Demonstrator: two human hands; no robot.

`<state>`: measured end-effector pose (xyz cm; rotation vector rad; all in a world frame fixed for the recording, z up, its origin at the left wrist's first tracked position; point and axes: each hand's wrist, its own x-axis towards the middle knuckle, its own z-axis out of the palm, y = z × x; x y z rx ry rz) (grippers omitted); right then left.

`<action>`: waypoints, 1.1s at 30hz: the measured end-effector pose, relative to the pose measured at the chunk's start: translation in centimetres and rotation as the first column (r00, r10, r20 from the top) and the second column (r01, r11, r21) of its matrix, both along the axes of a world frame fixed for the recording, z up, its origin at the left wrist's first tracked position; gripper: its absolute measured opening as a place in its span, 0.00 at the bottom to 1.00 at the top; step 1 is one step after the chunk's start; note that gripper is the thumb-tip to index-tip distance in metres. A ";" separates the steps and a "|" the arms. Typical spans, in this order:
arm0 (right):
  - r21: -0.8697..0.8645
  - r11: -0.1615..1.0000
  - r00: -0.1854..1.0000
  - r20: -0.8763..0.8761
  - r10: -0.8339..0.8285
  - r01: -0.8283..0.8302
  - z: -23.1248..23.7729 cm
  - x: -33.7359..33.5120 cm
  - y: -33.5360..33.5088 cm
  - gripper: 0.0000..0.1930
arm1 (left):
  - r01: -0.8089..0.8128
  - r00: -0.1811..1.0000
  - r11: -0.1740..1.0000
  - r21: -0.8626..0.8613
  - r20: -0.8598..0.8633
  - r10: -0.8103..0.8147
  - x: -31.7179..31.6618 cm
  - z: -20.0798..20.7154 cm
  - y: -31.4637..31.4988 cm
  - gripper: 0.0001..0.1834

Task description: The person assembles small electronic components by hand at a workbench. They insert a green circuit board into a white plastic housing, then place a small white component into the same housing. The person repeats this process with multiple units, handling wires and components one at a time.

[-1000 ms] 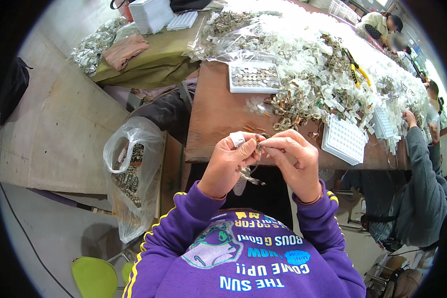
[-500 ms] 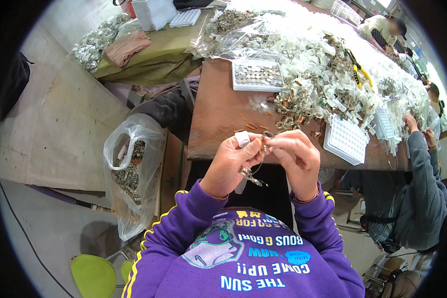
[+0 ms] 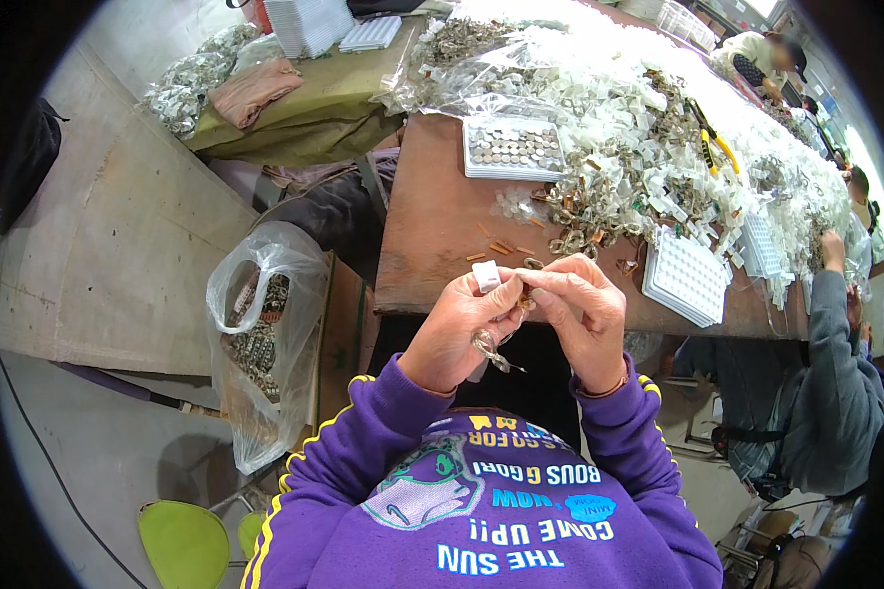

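Note:
Over the table's front edge, both my hands meet at a small wired part [image 3: 489, 348] with a looped cord and a thin metallic end hanging below my fingers. My left hand [image 3: 454, 332] is closed on it, thumb against the forefinger, and a white tag [image 3: 485, 276] stands out above those fingers. With thumb and forefinger, my right hand [image 3: 587, 312] pinches the upper end of the same part, close to my left thumb. Fingertips hide most of that end, where a bit of orange-brown shows. Several thin orange-brown strips [image 3: 501, 247] lie on the table just beyond.
A tray of round silvery discs [image 3: 512, 149] sits beyond my hands. A large heap of tagged wired parts [image 3: 599, 177] spreads behind, with yellow-handled pliers [image 3: 709, 137] on it. White pitted trays [image 3: 686, 277] stand at right; a plastic bag [image 3: 265, 344] hangs left. A co-worker's sleeve [image 3: 830, 344] reaches in.
My right fingertips have drawn in closer to my left thumb, and the dangling cord has shifted slightly. At right, the co-worker's arm and hand have moved.

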<state>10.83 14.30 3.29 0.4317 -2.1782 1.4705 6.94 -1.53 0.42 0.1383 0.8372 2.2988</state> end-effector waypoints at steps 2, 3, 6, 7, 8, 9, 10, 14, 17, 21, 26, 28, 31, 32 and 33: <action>0.011 1.000 1.000 -0.009 0.010 -0.010 -0.1 -0.1 0.1 0.14 | -0.009 1.000 1.000 -0.010 -0.003 0.009 -0.1 0.1 0.0 0.10; -0.044 0.999 0.999 0.028 0.033 -0.032 -0.1 -0.1 0.0 0.15 | -0.015 1.000 1.000 -0.018 -0.012 0.015 -0.1 0.2 0.0 0.10; -0.192 0.980 0.992 0.107 0.072 -0.050 -0.4 0.1 -0.6 0.16 | -0.042 0.998 0.999 -0.027 -0.054 0.040 -0.2 0.6 0.0 0.11; -0.205 0.978 0.992 0.115 0.059 -0.035 -0.6 0.2 -0.8 0.17 | -0.049 0.997 0.999 -0.013 -0.053 0.049 -0.1 0.7 0.0 0.11; -0.219 0.976 0.990 0.137 0.044 -0.013 -0.7 0.2 -1.1 0.17 | -0.061 0.997 0.998 0.015 -0.052 0.062 -0.1 0.8 -0.1 0.12; -0.328 0.944 0.978 0.208 0.031 0.039 -0.8 0.5 -1.3 0.13 | -0.095 0.995 0.995 -0.008 -0.040 0.094 0.0 0.9 0.0 0.13; -0.411 0.911 0.967 0.244 0.068 0.040 -0.9 0.7 -1.3 0.11 | -0.133 0.991 0.991 -0.017 -0.029 0.132 0.1 1.0 0.1 0.14; -0.565 0.825 0.887 0.384 0.256 0.006 -0.9 1.0 -1.0 0.06 | -0.134 0.982 0.991 -0.030 -0.138 0.129 -0.2 1.1 -0.1 0.14; -0.639 0.769 0.840 0.417 0.347 -0.001 -0.9 1.0 -0.9 0.06 | -0.155 0.979 0.981 -0.116 -0.148 0.137 0.0 1.0 0.1 0.14; -0.663 0.749 0.821 0.420 0.388 -0.015 -0.6 0.8 -0.8 0.06 | -0.134 0.983 0.987 -0.089 -0.139 0.121 0.0 0.8 0.1 0.14; -0.669 0.742 0.760 0.456 0.463 -0.051 -0.3 0.5 -0.4 0.05 | -0.097 0.984 0.995 -0.038 -0.155 0.090 -0.3 0.4 -0.2 0.14; -0.679 0.730 0.723 0.467 0.510 -0.076 -0.2 0.6 -0.1 0.05 | -0.086 0.987 0.996 -0.022 -0.137 0.082 -0.5 0.2 -0.3 0.13; -0.679 0.729 0.704 0.475 0.527 -0.088 -0.1 0.8 0.2 0.05 | -0.081 0.986 0.996 -0.033 -0.148 0.075 -0.7 0.1 -0.4 0.12; -0.679 0.728 0.695 0.477 0.538 -0.097 -0.1 0.8 0.3 0.05 | -0.081 0.985 0.996 -0.043 -0.159 0.073 -0.7 0.1 -0.4 0.12; -0.659 0.744 0.692 0.488 0.532 -0.108 0.0 0.8 0.4 0.05 | -0.077 0.985 0.996 -0.036 -0.160 0.070 -0.8 0.1 -0.6 0.11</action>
